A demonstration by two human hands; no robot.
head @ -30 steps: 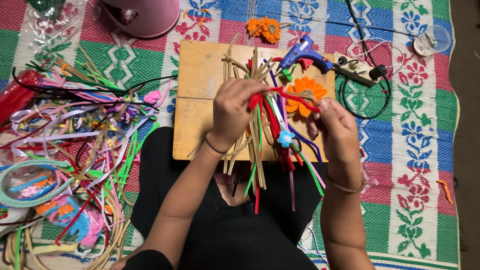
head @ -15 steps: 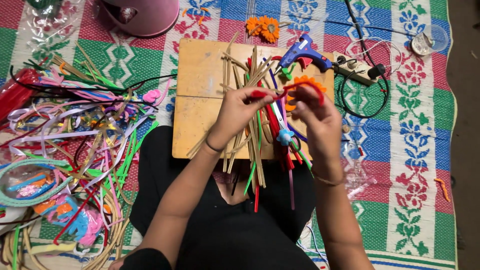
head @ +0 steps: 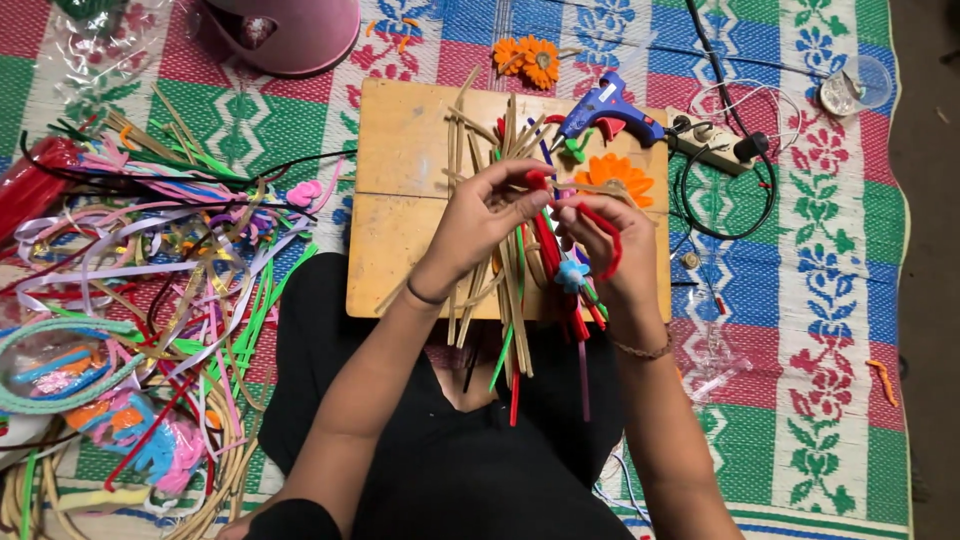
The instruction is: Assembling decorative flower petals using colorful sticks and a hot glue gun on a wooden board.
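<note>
We held a red fuzzy pipe cleaner (head: pixel 600 232) between our left hand (head: pixel 480 220) and right hand (head: pixel 605 250), fingers of both pinched shut on it, above the square wooden board (head: pixel 405 165). The board's left half lay bare; one blue glue gun (head: pixel 605 105) and two orange paper flowers (head: pixel 528 58) sat near its far edge.

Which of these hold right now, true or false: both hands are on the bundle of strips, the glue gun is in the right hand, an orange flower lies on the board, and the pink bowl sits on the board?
1. Both the left hand and the right hand hold the bundle of strips. True.
2. The blue glue gun is in the right hand. False: it lies on the wooden board.
3. An orange flower lies on the board. True.
4. The pink bowl sits on the board. False: it rests on the mat.
</note>
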